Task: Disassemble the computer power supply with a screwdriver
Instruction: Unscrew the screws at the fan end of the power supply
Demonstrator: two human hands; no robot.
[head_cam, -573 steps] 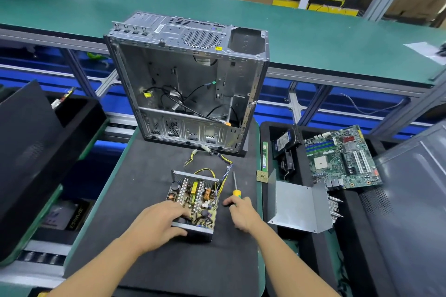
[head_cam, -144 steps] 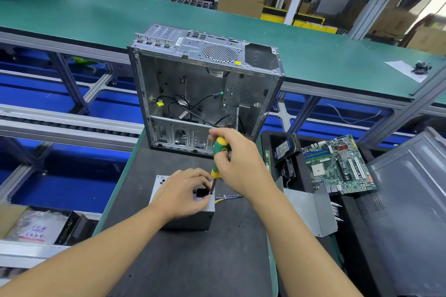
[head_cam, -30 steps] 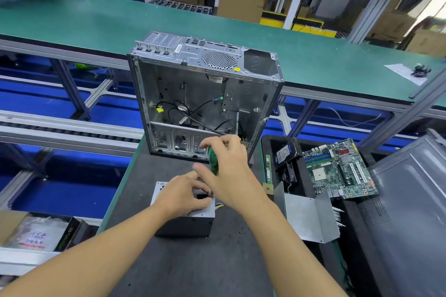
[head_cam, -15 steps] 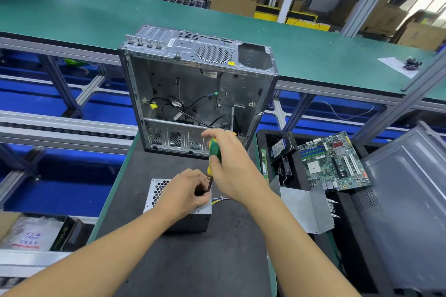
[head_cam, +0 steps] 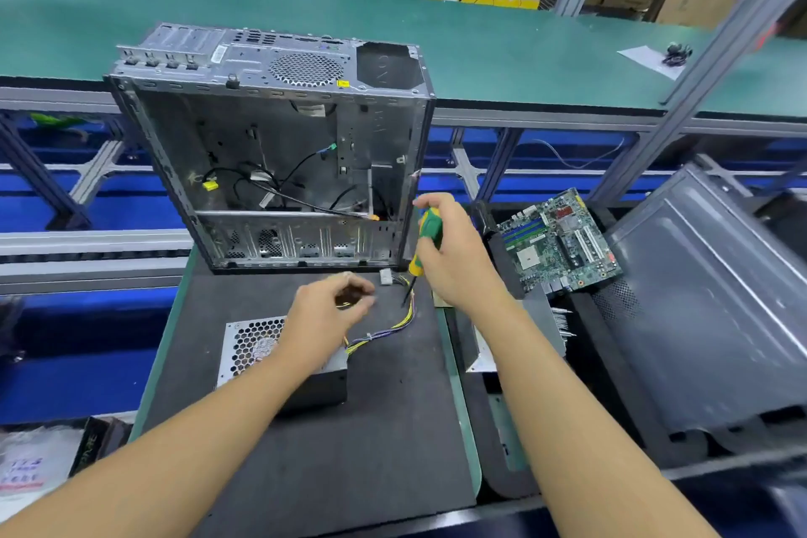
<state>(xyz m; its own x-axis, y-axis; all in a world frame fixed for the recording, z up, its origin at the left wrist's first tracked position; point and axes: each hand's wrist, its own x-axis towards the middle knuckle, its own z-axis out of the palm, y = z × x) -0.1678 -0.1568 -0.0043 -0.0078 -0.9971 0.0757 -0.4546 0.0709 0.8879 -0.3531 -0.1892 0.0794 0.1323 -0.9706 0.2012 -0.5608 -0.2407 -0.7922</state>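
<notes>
Both hands have been lifted off the power supply since half a second ago, when the screwdriver tip was set against its top by the left fingers. Now the left hand is held above the unit's far right corner, its fingers curled and pinched together; whether something small is held between them cannot be told. The screwdriver is grasped in the clenched right hand, handle up and shaft angled down, its tip hanging free above the wire bundle.

Beneath and to the left of the left hand, the power supply is seen resting on the dark mat, honeycomb grille facing up. Its wires are trailed from the right side toward a white connector lying between the two hands. Open mat is left on the near side of the unit, below both forearms, and a narrower strip to its left before the mat's green edge.

Just beyond both hands, the empty computer case is stood upright at the mat's far edge, open side toward the hands. Right of the right hand, past the mat's edge, a motherboard is propped in a black tray, with a grey side panel further right.
</notes>
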